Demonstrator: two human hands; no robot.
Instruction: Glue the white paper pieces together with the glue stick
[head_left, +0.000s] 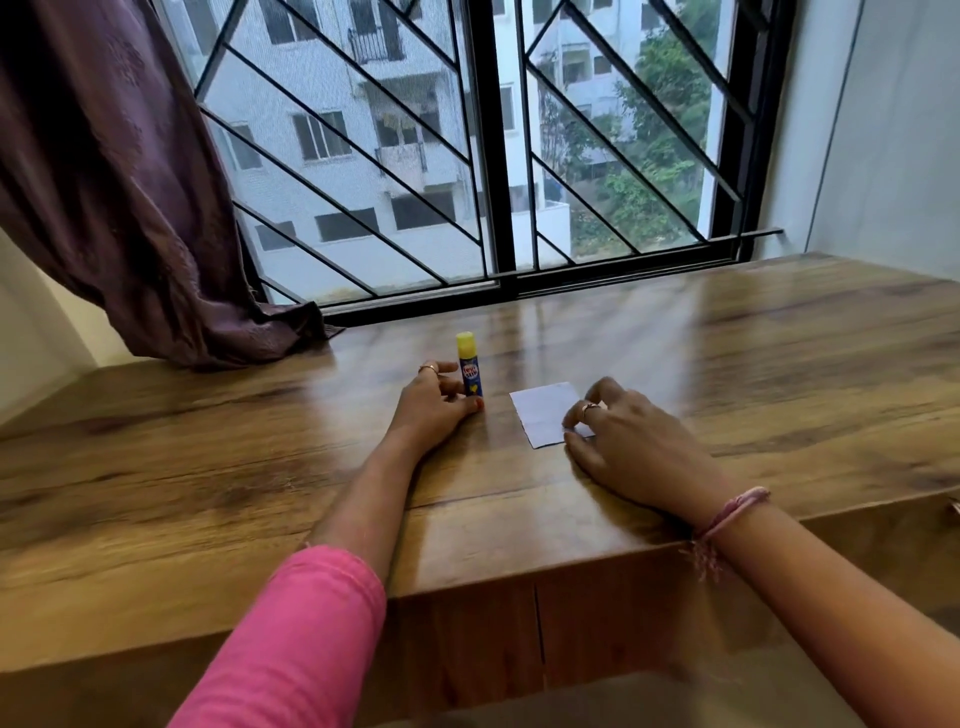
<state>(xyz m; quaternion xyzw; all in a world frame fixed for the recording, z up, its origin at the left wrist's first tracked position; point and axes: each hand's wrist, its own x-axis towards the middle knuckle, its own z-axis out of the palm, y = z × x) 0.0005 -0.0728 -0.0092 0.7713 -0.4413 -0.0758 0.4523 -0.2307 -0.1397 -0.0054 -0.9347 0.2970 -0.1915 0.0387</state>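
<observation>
A glue stick (469, 370) with a blue body and a yellow cap stands upright on the wooden table (779, 364). My left hand (434, 405) holds its lower part between thumb and fingers. To the right, a white paper piece (540, 410) lies flat on the table. My right hand (634, 441) is at the paper's near right corner. Its bent fingertips sit on top of the paper and its thumb lies along the near edge, pinching the corner. That corner is partly hidden by the fingers. I cannot tell whether it is one sheet or two stacked.
A barred window (493, 156) runs along the table's far edge. A purple curtain (130, 208) hangs down onto the far left of the table. The table's front edge (519, 566) is close to my body, with cabinet fronts below it.
</observation>
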